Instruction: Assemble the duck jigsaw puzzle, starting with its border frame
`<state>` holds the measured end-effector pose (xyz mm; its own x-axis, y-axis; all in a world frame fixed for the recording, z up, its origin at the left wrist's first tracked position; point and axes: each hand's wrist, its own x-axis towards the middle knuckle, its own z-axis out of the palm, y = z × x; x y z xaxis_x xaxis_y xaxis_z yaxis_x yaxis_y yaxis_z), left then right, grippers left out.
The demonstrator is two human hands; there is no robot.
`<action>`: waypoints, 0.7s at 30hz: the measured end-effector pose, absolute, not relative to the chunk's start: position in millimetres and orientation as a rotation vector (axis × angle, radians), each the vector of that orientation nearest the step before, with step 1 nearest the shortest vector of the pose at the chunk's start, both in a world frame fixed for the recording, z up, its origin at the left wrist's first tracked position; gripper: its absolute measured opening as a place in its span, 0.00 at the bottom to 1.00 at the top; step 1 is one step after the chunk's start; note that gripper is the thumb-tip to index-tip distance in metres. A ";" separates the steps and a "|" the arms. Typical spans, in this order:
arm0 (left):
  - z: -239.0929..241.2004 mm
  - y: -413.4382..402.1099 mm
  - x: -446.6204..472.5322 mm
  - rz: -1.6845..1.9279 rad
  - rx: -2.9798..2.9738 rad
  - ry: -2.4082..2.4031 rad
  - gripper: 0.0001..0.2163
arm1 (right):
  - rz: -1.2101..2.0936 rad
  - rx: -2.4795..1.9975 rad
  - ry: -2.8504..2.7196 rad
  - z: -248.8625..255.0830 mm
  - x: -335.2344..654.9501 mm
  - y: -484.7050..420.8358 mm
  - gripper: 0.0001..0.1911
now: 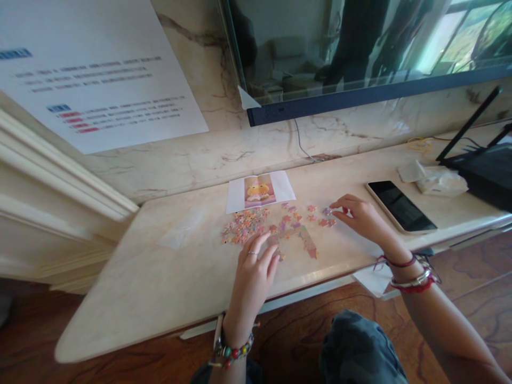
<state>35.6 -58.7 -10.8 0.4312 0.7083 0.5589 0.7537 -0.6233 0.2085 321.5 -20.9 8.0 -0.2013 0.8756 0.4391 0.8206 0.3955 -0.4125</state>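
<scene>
My left hand (258,264), a ring on one finger, hovers over or rests by the near side of the jigsaw puzzle pieces, its fingers apart and loosely bent. Beyond its fingertips lies a pile of loose pieces (246,225). To the right of that hand is a partly joined strip of puzzle (308,242). My right hand (358,218) pinches a purplish puzzle piece (328,211) at the right end of the scattered pieces. Behind the pile, a creased paper sheet (283,184) bears a picture of a yellow figure (258,191).
A phone-like device (400,205) lies right of my right hand, with a tissue packet (440,180) and a black router (486,170) beyond. A clear plastic bag (182,228) lies at left. A television (360,101) hangs above the marble shelf (132,282).
</scene>
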 end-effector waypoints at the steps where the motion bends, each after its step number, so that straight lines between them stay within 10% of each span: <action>1: -10.7 -58.9 35.5 -0.960 -2.595 -1.328 0.07 | 0.115 -1.445 -2.042 8.8 320.9 -20.5 0.09; 21: -8.9 -60.0 33.3 -0.951 -2.591 -1.331 0.07 | 0.224 -1.424 -2.206 -11.4 317.7 -15.0 0.08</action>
<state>33.3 -60.0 -8.9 0.4309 0.7093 0.5578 0.7577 -0.6202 0.2034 317.7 -15.0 -11.4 -0.3273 0.8892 0.3196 0.8067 0.4391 -0.3955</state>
